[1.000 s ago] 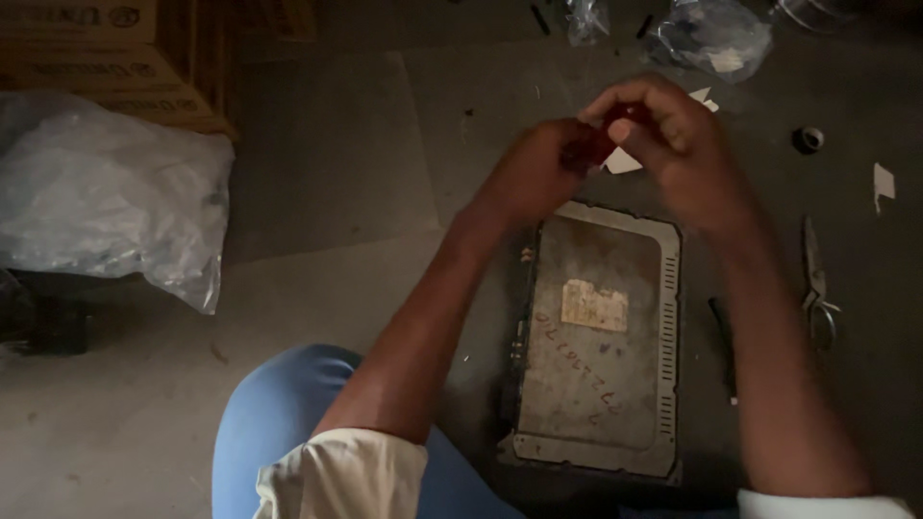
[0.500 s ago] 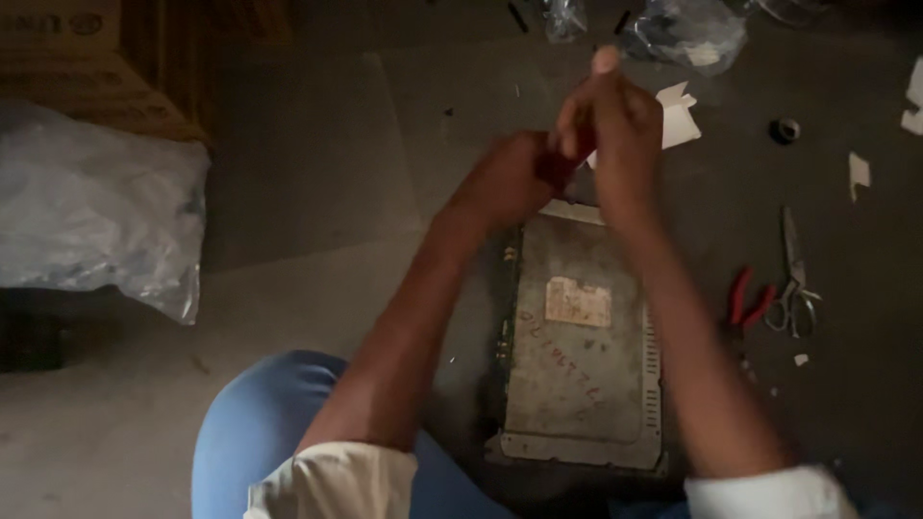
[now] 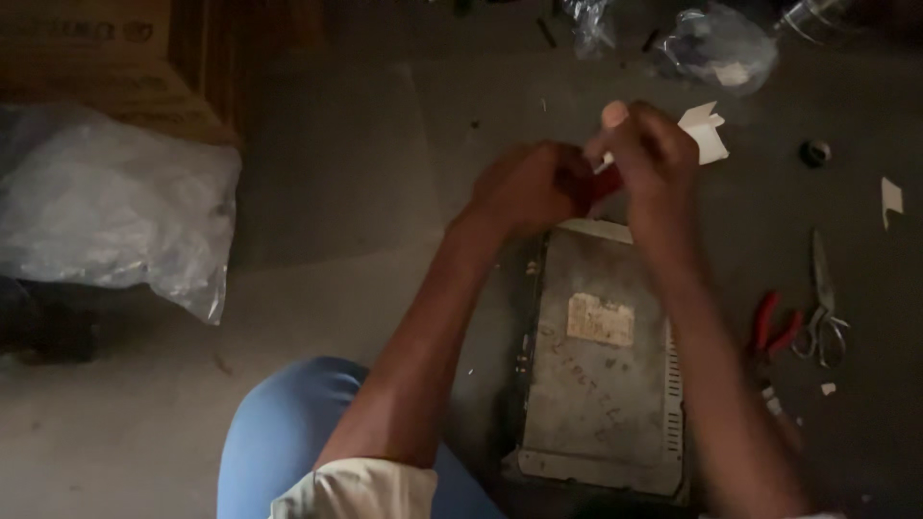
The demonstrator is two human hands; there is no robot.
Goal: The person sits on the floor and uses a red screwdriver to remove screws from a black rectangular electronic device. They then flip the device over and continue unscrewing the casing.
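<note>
A small red-and-white object (image 3: 606,178) is lying almost wholly hidden between the left hand (image 3: 534,187) and right hand (image 3: 649,154), its kind impossible to tell. The brown cardboard box (image 3: 87,58) is being cut off by the top edge, and motion blur is softening the red-handled pliers (image 3: 774,332).

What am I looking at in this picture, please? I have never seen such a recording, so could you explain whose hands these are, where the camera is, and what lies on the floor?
There is no machine here. A person works with two bare hands, and the one camera sits on that person's head, looking down. So the arms enter from the bottom edge, above a knee in blue cloth.

The left hand and the right hand meet over a flat grey metal case with a pale sticker, which lies on the grey floor. Between the fingers shows a small red thing; what it is I cannot tell, because the picture is dark and blurred.

To the right lie red-handled pliers and scissors, with scraps of white paper farther up. On the left lies a clear plastic bag in front of a cardboard box.
</note>
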